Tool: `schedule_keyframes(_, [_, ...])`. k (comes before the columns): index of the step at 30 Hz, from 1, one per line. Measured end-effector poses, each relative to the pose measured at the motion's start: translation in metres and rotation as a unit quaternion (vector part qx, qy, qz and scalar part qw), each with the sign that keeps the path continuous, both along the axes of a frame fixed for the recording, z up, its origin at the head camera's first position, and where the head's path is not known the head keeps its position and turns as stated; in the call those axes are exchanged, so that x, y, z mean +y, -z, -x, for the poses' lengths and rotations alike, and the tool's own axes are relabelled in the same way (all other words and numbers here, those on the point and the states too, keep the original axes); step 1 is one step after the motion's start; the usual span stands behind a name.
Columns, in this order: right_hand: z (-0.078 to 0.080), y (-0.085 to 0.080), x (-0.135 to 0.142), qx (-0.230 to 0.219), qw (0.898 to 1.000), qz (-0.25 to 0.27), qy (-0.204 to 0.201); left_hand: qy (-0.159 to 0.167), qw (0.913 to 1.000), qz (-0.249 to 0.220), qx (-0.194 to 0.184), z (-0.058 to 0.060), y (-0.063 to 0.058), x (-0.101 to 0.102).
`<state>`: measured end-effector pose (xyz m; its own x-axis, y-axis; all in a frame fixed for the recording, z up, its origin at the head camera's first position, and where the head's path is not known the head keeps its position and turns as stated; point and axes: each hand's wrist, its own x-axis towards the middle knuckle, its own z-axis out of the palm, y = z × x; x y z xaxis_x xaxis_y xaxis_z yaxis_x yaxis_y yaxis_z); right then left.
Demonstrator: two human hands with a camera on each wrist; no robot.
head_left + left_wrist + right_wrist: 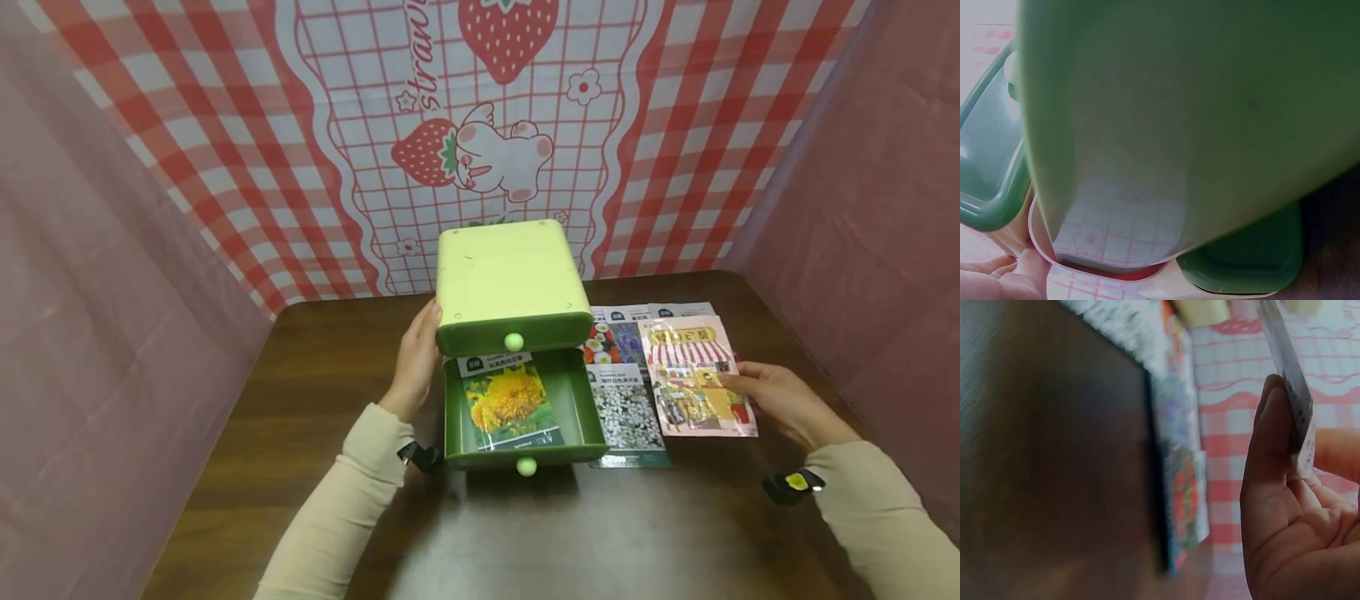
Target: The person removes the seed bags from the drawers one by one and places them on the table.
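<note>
A small drawer cabinet (pixel 510 271) with a pale yellow-green top stands on the table. Below its closed top drawer, a green drawer (pixel 581 412) is pulled out, holding a seed packet (pixel 510 396) with a yellow flower picture. My left hand (pixel 414 362) rests against the cabinet's left side; its fingers (pixel 1032 265) show at the lower left in the left wrist view. Off to the right, my right hand (pixel 783 400) pinches a pink seed packet (pixel 693 379) by its right edge, between thumb and fingers. The right wrist view shows that packet (pixel 1300 419) edge-on, raised off the table.
Right of the cabinet lie several flower seed packets, among them a white-flowered one (pixel 622 421) and a purple-flowered one (pixel 630 340). Another closed drawer (pixel 1244 256) sits beneath the open one. A checked strawberry cloth (pixel 300 150) hangs behind the brown table (pixel 300 400); pink curtains flank it.
</note>
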<state>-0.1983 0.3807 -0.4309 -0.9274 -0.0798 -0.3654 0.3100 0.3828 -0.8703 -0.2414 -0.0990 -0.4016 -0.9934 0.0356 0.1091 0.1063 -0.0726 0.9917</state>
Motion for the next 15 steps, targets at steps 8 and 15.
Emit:
schedule_keyframes(8, [0.0, 0.027, 0.01, -0.013, 0.992, -0.12, -0.025, -0.004, 1.0, -0.004, -0.005, 0.0, 0.0, 0.0])
schedule_keyframes(15, [0.0, 0.038, 0.005, -0.023, 0.983, -0.176, -0.038, -0.002, 1.0, -0.005, 0.001, 0.0, 0.0, 0.0])
